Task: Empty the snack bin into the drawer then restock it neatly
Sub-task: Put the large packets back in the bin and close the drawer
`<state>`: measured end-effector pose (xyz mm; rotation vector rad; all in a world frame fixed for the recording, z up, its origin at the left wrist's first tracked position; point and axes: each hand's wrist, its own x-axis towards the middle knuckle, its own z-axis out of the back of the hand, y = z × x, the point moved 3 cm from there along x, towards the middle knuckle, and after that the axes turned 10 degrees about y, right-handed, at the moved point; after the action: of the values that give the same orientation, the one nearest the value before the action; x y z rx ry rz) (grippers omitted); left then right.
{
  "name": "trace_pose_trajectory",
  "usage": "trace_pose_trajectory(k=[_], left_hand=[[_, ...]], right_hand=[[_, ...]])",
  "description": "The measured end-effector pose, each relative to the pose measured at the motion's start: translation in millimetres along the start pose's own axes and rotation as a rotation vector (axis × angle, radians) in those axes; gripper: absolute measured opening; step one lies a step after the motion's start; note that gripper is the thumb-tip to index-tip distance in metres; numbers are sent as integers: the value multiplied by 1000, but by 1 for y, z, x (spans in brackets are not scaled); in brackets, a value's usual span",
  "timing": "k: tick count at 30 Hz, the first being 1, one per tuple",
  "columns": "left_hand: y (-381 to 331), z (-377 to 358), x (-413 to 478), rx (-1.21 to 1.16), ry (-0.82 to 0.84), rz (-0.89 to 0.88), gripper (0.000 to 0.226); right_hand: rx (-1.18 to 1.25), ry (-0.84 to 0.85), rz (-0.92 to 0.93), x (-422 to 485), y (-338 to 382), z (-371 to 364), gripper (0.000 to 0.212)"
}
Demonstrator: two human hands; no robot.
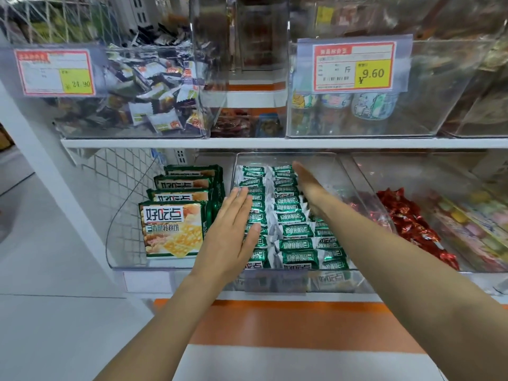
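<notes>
The clear snack bin point(356, 178) sits between the boxed biscuits point(173, 229) and the red sweets point(406, 215), its green packets point(291, 218) in tidy rows; the left hand point(233, 226) lies flat on them, fingers straight and together; the right hand point(308, 182), straight-fingered and edge-on, reaches deeper; those sachets look light, crinkly and slippery; best scooped in bunches from both sides, I'd say.

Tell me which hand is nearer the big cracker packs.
Left. The left hand lies flat just right of the cracker packs; the right hand reaches in farther right, across the small green packets.
</notes>
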<state>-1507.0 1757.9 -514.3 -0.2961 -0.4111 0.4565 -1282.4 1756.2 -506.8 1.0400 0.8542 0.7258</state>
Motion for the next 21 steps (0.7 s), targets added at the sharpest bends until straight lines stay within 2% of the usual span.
trace_pose_trajectory(k=[5,7,9,11,16,19,21], left_hand=[[2,-2,0,3,-2,14,68],[1,-2,0,-14,-1,12,67],[1,-2,0,-22,7,12,67],[1,-3,0,-23,6,18,67],[-4,-1,2,-112,24,53,67],[-4,9,-6,-139,69,71,70],[7,23,-25,6,32,85,70]], right_hand=[[-41,80,-40,-3,4,-14,66],[-290,63,4,-9,15,-11,62],[-575,21,124,-21,23,-12,60],[-759,13,240,-40,21,-20,59],[-1219,170,144,-60,-7,-52,56],[-1146,210,90,-59,-2,-47,54],[-1015,94,179,-69,12,-40,52]])
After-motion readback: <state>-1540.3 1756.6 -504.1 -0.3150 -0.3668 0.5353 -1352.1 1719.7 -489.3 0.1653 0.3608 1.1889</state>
